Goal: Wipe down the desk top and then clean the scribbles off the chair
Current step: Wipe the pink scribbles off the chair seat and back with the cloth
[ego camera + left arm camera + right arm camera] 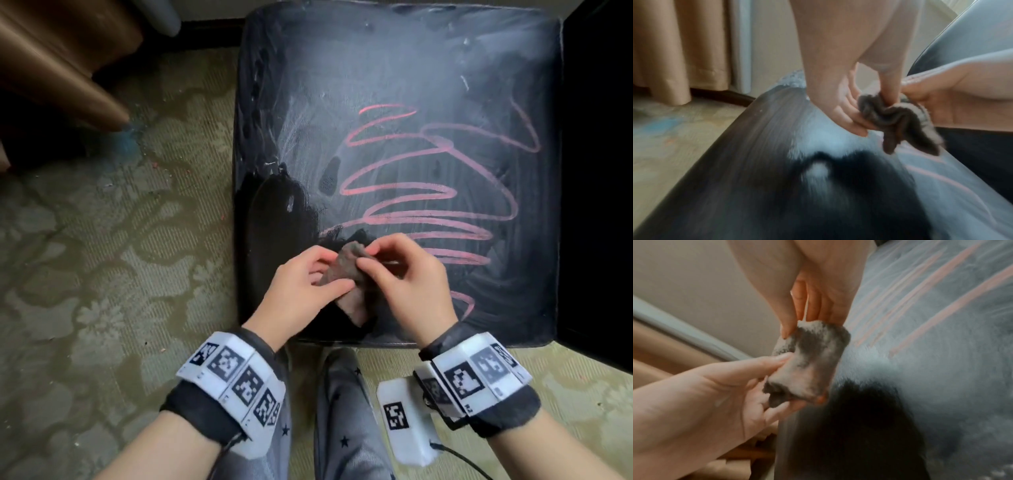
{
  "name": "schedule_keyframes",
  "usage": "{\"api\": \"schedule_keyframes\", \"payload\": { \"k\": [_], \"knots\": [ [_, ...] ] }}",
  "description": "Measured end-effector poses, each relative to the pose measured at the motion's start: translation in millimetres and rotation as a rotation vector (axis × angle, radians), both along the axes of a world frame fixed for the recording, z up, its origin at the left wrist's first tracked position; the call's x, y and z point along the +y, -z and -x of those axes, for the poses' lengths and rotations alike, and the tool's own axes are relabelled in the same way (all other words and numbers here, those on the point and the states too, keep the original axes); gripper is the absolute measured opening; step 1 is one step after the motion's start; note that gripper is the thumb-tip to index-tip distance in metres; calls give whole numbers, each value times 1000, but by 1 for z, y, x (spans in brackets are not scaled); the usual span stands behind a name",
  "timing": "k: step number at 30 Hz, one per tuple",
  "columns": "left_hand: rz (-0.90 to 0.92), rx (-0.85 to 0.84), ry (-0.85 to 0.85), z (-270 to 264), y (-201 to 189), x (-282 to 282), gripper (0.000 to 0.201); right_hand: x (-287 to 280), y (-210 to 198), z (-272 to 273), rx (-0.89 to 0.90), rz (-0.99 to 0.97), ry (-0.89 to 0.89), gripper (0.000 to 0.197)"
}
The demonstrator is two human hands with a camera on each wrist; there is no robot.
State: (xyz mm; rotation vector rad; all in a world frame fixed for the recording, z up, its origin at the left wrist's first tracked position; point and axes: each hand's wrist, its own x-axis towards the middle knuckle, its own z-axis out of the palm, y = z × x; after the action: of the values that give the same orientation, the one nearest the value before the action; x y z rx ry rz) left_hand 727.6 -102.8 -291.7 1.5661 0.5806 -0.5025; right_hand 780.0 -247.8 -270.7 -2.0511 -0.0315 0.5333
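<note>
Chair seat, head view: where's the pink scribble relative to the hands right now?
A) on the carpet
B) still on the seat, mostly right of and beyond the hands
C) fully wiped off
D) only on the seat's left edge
B: the pink scribble loops across the chair seat, right of and beyond the left hand and right hand, which both pinch the cloth.

— What is worn at the wrists?
— Dark bands (212,416) are worn, each fitted with white blocks (479,373) printed with black square codes.
— And lower down?
— Grey star-patterned trousers (346,425) are seen.
</note>
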Motion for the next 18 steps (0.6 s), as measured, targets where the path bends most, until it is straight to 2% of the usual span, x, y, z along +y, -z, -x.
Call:
{"api": "schedule_keyframes", "payload": {
  "k": [1,2,4,6,8,9,11,13,15,18],
  "knots": [
    [23,-11,41,-6,-1,2,28,-2,1,-3,-23,17,36,29],
    [-29,-37,90,-12,0,4,30,-4,3,-6,-42,48,58,26],
    [-307,-134,151,-23,6,13,36,-10,10,-11,-67,125,72,21],
    [-657,-269,148,-33,11,24,42,-16,17,-18,-134,238,0,21],
    [-894,-437,217,-34,13,26,37,-19,26,-26,-282,405,-187,40],
    [-951,-519,294,-32,16,21,35,-20,31,-31,-331,498,-288,55],
    [-1038,-601,502,-22,26,8,43,-17,37,-46,-356,684,-439,80],
    [-1126,-584,668,-11,40,1,51,-13,36,-60,-309,812,-536,91],
    [-1166,-602,697,-8,54,4,51,-14,41,-69,-244,866,-611,92],
    [-1196,-602,634,-28,60,20,50,-21,46,-71,-242,837,-653,93]
  ]
}}
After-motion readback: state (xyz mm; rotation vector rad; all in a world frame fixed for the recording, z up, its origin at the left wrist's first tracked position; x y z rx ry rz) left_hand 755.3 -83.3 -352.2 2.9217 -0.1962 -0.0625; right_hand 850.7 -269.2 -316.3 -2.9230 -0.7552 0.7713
